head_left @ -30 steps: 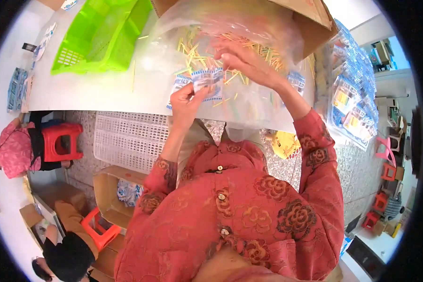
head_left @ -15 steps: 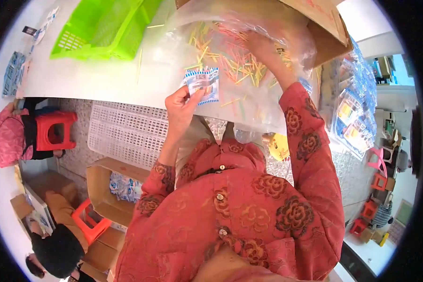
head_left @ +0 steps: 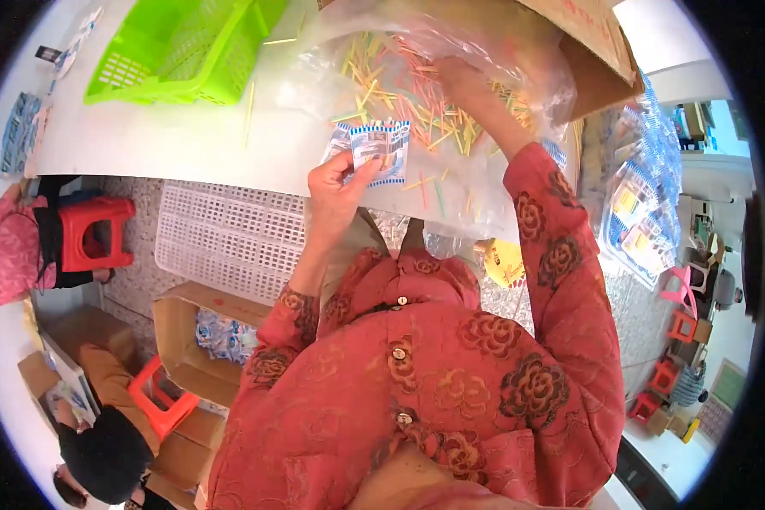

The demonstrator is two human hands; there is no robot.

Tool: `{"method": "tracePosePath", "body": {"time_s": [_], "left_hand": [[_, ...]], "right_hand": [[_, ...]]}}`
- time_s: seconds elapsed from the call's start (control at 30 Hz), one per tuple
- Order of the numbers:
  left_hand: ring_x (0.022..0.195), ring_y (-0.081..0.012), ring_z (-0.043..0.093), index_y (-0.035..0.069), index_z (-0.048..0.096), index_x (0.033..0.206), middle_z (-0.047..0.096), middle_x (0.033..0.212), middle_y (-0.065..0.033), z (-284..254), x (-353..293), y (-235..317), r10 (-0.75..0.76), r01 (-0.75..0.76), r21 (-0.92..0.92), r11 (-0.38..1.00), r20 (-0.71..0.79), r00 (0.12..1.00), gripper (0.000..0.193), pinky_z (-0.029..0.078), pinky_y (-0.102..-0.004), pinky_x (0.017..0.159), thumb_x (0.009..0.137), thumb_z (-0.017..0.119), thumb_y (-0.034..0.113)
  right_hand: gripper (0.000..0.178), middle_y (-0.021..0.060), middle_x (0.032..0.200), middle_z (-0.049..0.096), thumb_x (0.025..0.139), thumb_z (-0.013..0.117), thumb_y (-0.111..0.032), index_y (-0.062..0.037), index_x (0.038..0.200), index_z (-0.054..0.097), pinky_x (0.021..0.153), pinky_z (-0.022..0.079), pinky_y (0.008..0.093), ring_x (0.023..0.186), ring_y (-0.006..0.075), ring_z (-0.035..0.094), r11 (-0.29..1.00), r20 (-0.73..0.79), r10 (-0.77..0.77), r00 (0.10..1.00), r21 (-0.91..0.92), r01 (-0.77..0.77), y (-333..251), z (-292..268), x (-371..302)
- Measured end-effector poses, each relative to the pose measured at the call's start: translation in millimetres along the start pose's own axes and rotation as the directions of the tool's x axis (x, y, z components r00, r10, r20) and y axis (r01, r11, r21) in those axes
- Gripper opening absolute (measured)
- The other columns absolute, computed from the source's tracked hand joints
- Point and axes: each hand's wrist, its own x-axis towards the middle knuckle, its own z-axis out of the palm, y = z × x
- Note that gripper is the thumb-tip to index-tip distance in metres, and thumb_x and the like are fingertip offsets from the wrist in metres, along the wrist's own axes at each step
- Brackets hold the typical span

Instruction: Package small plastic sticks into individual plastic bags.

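In my left hand (head_left: 336,191) a small blue-and-white sachet (head_left: 381,153) is pinched between thumb and fingers above the table's near edge. Part of a second similar sachet (head_left: 338,140) shows behind it; whether my fingers hold that one too is unclear. My right hand (head_left: 467,85) reaches into a heap of thin sticks (head_left: 421,106) in pink, yellow and green, spread on clear plastic film (head_left: 310,89). Its fingertips are hidden among the sticks and film, so their grip does not show.
A green plastic basket (head_left: 157,89) stands at the far left of the white table (head_left: 170,140). An open cardboard box (head_left: 599,68) leans over the far right, beside heaped packets (head_left: 642,200). Below are a white crate (head_left: 229,242) and a carton (head_left: 178,340). Other people sit at the left.
My left hand and its sachet have shifted slightly to the right, uncovering more of the sachet behind. My right hand has moved slightly among the sticks.
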Motion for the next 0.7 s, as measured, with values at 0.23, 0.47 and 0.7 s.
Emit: {"method": "tracePosePath", "body": {"time_s": [0.23,0.47,0.7], "left_hand": [[0.072,-0.0051,0.058,-0.002,0.067,0.093,0.067,0.081,-0.0031,3,-2,2,0.006,-0.006,0.029,1.0,-0.004,1.0,0.014,0.046,-0.0196,0.065,0.082,0.066,0.006],[0.069,-0.0045,0.057,-0.001,0.068,0.087,0.066,0.077,-0.0018,9,-3,1,0.027,-0.028,0.061,0.998,0.027,0.999,0.01,0.045,-0.0192,0.063,0.08,0.067,0.006],[0.066,-0.0039,0.056,-0.001,0.068,0.083,0.066,0.074,-0.0017,21,-3,9,0.01,-0.014,0.123,0.992,0.034,0.999,0.009,0.043,-0.0186,0.06,0.078,0.069,0.006]], "right_hand": [[0.02,0.021,0.097,0.062,0.083,0.045,-0.005,-0.0013,0.095,0.06,0.078,0.051,0.0429,0.092,0.0351,0.061,0.97,0.116,0.063,0.991,-0.243,-0.033,-25,-11,3],[0.015,0.0196,0.083,0.063,0.081,0.051,-0.007,-0.0008,0.091,0.061,0.063,0.052,0.0412,0.073,0.0342,0.062,0.996,-0.282,-0.08,0.956,0.015,0.088,1,-8,-15],[0.012,0.0037,0.075,0.062,0.083,0.062,-0.011,-0.0012,0.09,0.063,0.059,0.046,0.0233,0.063,0.0106,0.057,0.697,-0.014,0.165,0.986,0.709,-0.106,-33,-75,-64]]}}
